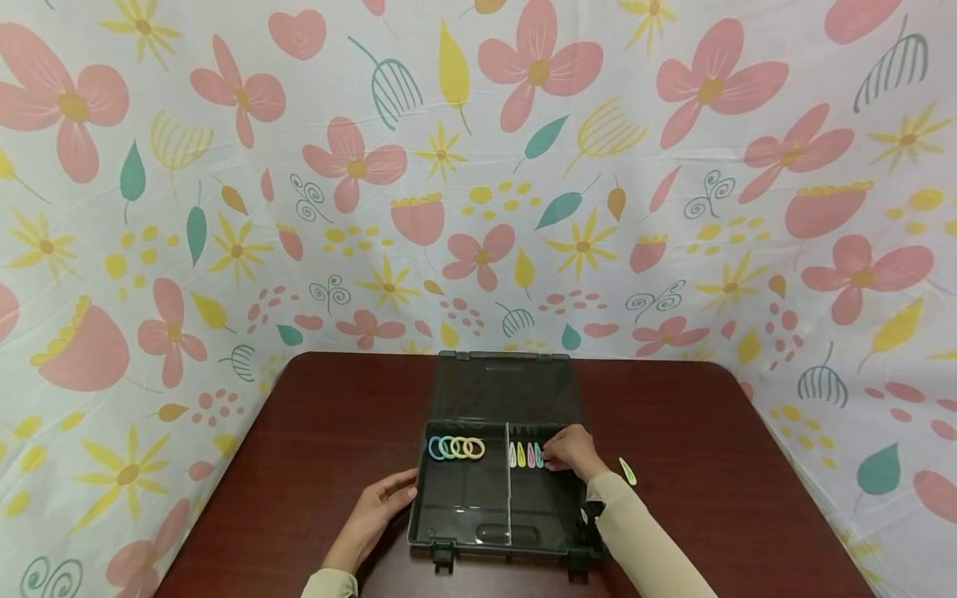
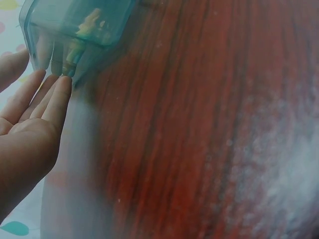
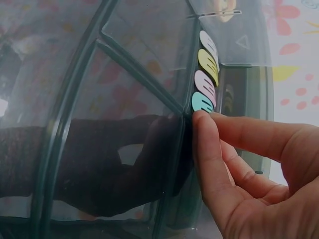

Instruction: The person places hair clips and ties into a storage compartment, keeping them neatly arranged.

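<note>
Teal clip (image 3: 202,101) set in the box (image 1: 463,531); our right hand (image 1: 571,450) pinches it, left hand (image 1: 377,515) open; next, the clip (image 1: 627,471) lying outside near the tabletop's right edge.

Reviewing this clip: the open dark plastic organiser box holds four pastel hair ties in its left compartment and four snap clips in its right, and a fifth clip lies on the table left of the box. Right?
Not quite. The loose pastel snap clip lies on the dark red table to the right of the open dark plastic organiser box, as the head view shows. The four pastel hair ties and four pastel snap clips sit as stated.

No readable text, labels, brands or numbers anywhere
</note>
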A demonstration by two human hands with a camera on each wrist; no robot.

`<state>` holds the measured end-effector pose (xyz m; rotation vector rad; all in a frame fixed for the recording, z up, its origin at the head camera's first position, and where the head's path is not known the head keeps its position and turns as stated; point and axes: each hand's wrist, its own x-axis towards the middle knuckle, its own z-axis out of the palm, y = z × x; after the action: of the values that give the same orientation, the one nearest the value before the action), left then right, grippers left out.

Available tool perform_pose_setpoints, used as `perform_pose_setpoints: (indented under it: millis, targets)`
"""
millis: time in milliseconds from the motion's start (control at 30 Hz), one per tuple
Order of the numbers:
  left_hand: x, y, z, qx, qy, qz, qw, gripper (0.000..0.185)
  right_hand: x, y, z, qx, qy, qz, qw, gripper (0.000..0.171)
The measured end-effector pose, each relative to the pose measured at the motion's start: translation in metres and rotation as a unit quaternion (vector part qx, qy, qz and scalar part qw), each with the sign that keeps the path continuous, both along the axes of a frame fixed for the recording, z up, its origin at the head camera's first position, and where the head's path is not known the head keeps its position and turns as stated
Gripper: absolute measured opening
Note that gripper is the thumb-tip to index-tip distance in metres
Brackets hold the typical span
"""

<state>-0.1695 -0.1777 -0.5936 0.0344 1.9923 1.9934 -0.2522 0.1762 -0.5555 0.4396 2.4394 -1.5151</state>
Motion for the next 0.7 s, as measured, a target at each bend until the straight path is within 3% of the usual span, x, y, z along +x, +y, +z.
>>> perform_pose_setpoints:
  millis: [167,400,700]
  targets:
    - [0.0,0.0,0.001,-0.001,-0.004,-0.001,1.0,0.055,0.003,0.0,0.006,-0.007,0.004,0.01,1.0,0.011]
    - [-0.001,0.0,0.003,-0.001,-0.01,-0.003,0.9999,0.057,0.007,0.007,0.026,-0.012,0.035,0.059,0.998,0.01]
    - [0.001,0.0,0.005,-0.005,-0.022,-0.008,0.9997,0.058,0.004,0.043,0.05,-0.071,0.086,0.128,0.986,0.03]
